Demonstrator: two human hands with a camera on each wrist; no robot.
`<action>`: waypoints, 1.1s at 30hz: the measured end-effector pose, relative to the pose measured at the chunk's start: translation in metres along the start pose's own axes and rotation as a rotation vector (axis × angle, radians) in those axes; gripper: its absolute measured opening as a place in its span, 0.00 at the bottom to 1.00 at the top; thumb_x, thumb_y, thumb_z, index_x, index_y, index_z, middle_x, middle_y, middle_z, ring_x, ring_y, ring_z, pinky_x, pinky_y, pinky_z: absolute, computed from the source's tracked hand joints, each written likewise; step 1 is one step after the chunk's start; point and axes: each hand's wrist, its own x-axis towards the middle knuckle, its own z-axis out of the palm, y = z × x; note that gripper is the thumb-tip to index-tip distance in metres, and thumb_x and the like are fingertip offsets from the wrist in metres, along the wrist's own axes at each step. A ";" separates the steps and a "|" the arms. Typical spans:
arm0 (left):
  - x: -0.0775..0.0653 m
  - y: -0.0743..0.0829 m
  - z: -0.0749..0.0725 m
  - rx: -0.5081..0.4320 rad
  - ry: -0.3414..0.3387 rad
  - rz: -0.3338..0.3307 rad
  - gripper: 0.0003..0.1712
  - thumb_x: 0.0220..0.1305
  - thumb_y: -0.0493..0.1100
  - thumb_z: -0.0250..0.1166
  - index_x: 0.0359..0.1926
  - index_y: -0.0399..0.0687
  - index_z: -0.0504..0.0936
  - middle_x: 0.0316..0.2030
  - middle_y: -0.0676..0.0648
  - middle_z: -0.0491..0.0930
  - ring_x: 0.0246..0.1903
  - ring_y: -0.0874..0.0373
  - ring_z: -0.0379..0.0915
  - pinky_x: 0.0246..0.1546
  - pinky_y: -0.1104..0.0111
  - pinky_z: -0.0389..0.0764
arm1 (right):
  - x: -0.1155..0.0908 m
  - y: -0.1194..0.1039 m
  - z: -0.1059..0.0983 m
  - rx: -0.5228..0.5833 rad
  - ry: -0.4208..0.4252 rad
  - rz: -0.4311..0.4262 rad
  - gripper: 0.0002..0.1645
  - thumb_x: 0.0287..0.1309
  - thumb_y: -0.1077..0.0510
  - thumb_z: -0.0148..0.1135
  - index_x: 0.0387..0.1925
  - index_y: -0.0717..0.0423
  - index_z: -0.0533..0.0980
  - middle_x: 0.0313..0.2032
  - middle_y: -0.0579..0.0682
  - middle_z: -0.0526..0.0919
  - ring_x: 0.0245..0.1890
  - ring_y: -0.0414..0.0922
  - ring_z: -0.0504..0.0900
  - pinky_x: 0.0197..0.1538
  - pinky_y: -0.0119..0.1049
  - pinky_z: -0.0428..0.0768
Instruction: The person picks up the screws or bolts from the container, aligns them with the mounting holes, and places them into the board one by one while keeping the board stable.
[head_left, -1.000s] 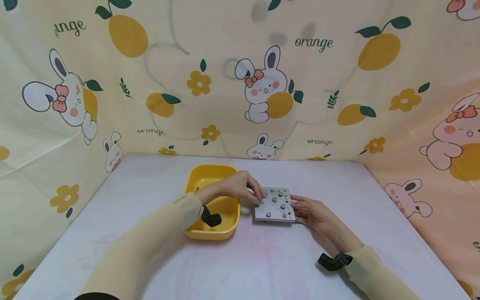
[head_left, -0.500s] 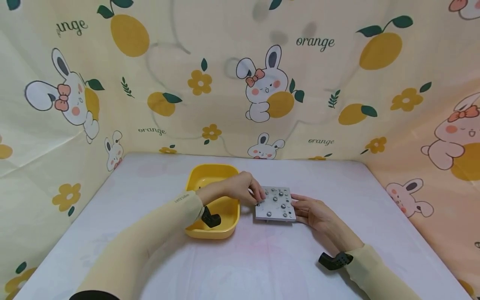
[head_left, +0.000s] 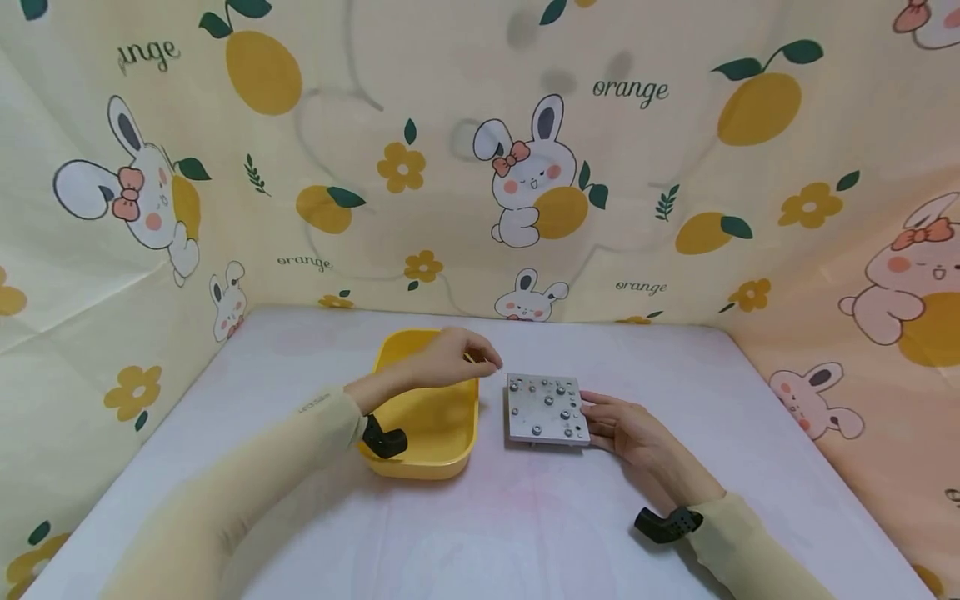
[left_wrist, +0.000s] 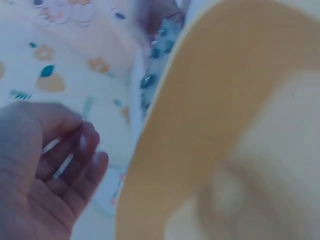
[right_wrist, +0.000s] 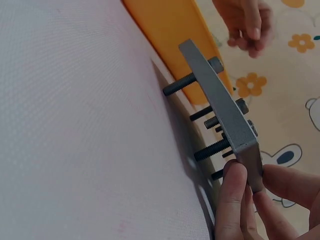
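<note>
A square silver metal plate [head_left: 531,410] carries several socket-head bolts on its top face. My right hand [head_left: 633,429] grips its right edge between thumb and fingers. In the right wrist view the plate [right_wrist: 225,110] stands off the white tabletop, with bolt shanks [right_wrist: 180,84] poking out underneath. My left hand [head_left: 450,358] hovers over the right side of a yellow bin [head_left: 422,469], left of the plate. Its fingers are loosely bent and nothing shows between them in the left wrist view, where the hand [left_wrist: 40,170] is beside the bin's wall [left_wrist: 185,125].
The table is covered by a white cloth [head_left: 525,533]. Around it hangs a cream curtain [head_left: 450,75] printed with rabbits and oranges. Each wrist wears a black camera mount, as on the right wrist mount [head_left: 667,525].
My left hand has let go at the plate's left edge and moved left and up over the bin; a small bolt head now shows at that edge. The right hand keeps its grip.
</note>
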 end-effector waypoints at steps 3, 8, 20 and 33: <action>-0.016 -0.002 -0.022 0.010 0.048 -0.077 0.10 0.69 0.37 0.62 0.47 0.39 0.85 0.43 0.46 0.84 0.40 0.57 0.79 0.43 0.67 0.80 | -0.001 -0.001 -0.001 0.004 0.003 -0.004 0.36 0.62 0.63 0.65 0.71 0.58 0.64 0.50 0.54 0.83 0.48 0.50 0.82 0.53 0.43 0.79; -0.033 -0.008 -0.047 0.003 0.012 -0.299 0.14 0.70 0.38 0.60 0.51 0.34 0.82 0.45 0.42 0.83 0.44 0.45 0.80 0.44 0.60 0.81 | -0.002 -0.001 -0.003 0.002 -0.006 -0.007 0.37 0.63 0.64 0.64 0.71 0.59 0.62 0.48 0.54 0.84 0.46 0.48 0.83 0.51 0.42 0.80; -0.047 -0.027 -0.043 -0.083 0.040 -0.505 0.23 0.72 0.45 0.58 0.60 0.35 0.77 0.55 0.41 0.78 0.56 0.48 0.72 0.58 0.54 0.71 | -0.002 -0.003 -0.002 -0.007 -0.035 -0.007 0.37 0.64 0.63 0.62 0.72 0.59 0.61 0.49 0.54 0.84 0.47 0.48 0.83 0.52 0.42 0.79; -0.049 -0.049 -0.025 -0.081 0.074 -0.568 0.23 0.72 0.48 0.58 0.57 0.35 0.79 0.53 0.43 0.79 0.49 0.53 0.72 0.53 0.60 0.72 | 0.000 -0.001 0.001 -0.004 -0.033 0.000 0.36 0.65 0.63 0.62 0.72 0.58 0.62 0.50 0.54 0.83 0.48 0.48 0.83 0.52 0.42 0.79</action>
